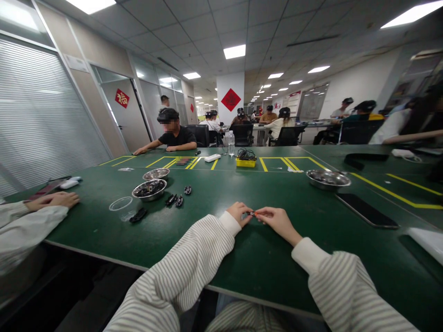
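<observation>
Close together over the green table (194, 249), my two hands meet at a small dark part with an orange-red bit (252, 213). My left hand (238, 213) pinches its left end between thumb and fingers. At its right end, by the orange-red bit, the thumb and fingertips of my right hand (275, 220) are closed. Its exact kind is too small to tell, and the fingers cover much of it. Several loose black parts (178, 201) lie left of my hands, beside a metal bowl (149, 196) filled with dark pieces.
A second metal bowl (156, 174) stands behind the first, and another metal bowl (328, 185) is at right. Nearby lies a black phone (367, 210). A clear plastic lid (121, 204) is at left, near a neighbour's hands (57, 200). Farther back are a yellow box of cables (246, 163) and a bottle (231, 144).
</observation>
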Demonstrator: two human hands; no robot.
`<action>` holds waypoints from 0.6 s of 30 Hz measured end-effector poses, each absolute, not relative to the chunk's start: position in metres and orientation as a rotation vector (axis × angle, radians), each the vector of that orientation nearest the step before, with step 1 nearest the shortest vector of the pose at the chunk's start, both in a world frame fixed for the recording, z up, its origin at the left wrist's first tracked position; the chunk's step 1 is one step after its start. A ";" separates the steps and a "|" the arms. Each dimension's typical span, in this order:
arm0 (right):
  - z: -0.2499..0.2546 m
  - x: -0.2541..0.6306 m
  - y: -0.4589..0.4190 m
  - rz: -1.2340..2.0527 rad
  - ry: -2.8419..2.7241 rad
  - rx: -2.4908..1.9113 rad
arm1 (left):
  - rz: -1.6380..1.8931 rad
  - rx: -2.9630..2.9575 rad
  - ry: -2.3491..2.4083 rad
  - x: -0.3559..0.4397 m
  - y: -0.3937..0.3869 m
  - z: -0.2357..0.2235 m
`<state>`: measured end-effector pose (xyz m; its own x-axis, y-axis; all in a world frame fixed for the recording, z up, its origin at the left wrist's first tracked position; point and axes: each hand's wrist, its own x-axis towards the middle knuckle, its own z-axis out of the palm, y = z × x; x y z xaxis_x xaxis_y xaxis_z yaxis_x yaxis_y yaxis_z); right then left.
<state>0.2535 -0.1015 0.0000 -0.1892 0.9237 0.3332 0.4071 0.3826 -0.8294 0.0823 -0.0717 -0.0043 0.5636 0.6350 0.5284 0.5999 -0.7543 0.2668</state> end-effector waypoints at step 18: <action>0.002 0.251 -0.103 0.818 -1.725 -1.152 | 0.919 2.714 1.024 0.082 -0.071 -0.004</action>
